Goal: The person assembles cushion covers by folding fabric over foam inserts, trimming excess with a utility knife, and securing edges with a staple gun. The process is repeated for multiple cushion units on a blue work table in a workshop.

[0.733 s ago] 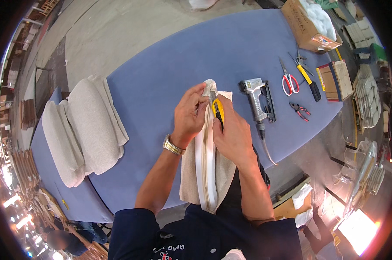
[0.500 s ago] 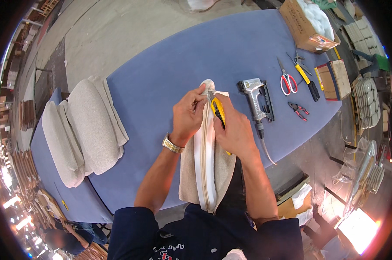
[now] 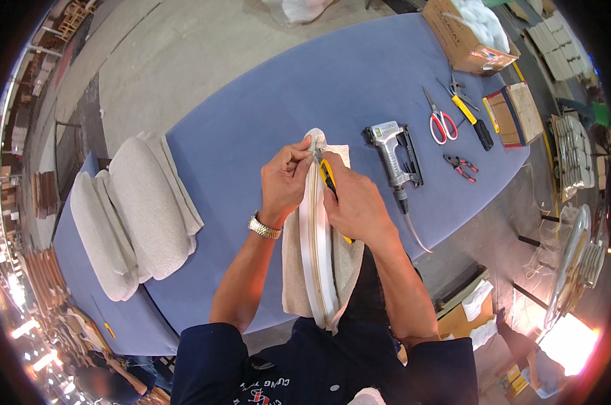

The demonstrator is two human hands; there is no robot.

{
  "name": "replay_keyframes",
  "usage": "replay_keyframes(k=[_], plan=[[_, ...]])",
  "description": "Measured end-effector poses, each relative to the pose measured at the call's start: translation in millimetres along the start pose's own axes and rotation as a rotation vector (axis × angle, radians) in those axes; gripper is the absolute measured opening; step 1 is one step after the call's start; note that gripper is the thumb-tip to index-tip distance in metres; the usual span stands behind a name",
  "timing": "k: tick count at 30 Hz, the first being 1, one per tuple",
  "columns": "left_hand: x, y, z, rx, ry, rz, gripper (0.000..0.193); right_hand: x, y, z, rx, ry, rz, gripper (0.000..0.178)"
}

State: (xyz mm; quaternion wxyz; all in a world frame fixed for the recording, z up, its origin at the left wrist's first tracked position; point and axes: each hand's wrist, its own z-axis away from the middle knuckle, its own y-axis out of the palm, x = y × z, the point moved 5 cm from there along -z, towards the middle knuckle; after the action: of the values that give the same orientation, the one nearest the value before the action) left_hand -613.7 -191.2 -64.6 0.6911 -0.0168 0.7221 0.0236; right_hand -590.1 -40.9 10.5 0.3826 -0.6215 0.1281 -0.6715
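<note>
A beige fabric cover (image 3: 349,260), with a long zipper (image 3: 315,236) edged in white along its middle, stretches from my lap over the table edge. My left hand (image 3: 283,181), below a wristwatch (image 3: 264,226), is closed on the cover's far end, with thumb and fingers pinching the cloth. In my right hand (image 3: 361,206) is a yellow utility knife (image 3: 327,175). Its tip is at the zipper's far end, right beside my left fingertips; whether the blade touches the cloth I cannot tell. A staple gun (image 3: 390,152) with a hose lies right of my right hand.
On the blue table (image 3: 251,101), scissors (image 3: 442,125), pliers (image 3: 460,167) and a yellow-black tool (image 3: 477,125) lie to the right. Behind them stand a carton (image 3: 447,37) of white stuffing and a smaller box (image 3: 515,115). Padded beige pieces (image 3: 150,209) lie left. People are at both lower corners.
Both hands have shifted slightly left with the knife and the cover's far end. More of the knife is covered by my right hand. The whole view has moved a little.
</note>
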Motion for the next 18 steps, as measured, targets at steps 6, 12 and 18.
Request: replay_keyframes(k=[6, 12, 18], plan=[[-3.1, 1.3, -1.2, 0.001, 0.010, -0.064, 0.003, 4.7, 1.4, 2.2, 0.048, 0.064, 0.047, 0.053], [1.1, 0.7, -2.3, 0.033, -0.003, -0.067, 0.004, 3.8, 5.0, 17.5, 0.061, 0.103, -0.049, 0.055], [-2.7, -2.6, -8.3, -0.022, -0.098, 0.038, 0.004, -1.2, 22.9, 29.6, -0.193, 0.077, -0.159, 0.056]])
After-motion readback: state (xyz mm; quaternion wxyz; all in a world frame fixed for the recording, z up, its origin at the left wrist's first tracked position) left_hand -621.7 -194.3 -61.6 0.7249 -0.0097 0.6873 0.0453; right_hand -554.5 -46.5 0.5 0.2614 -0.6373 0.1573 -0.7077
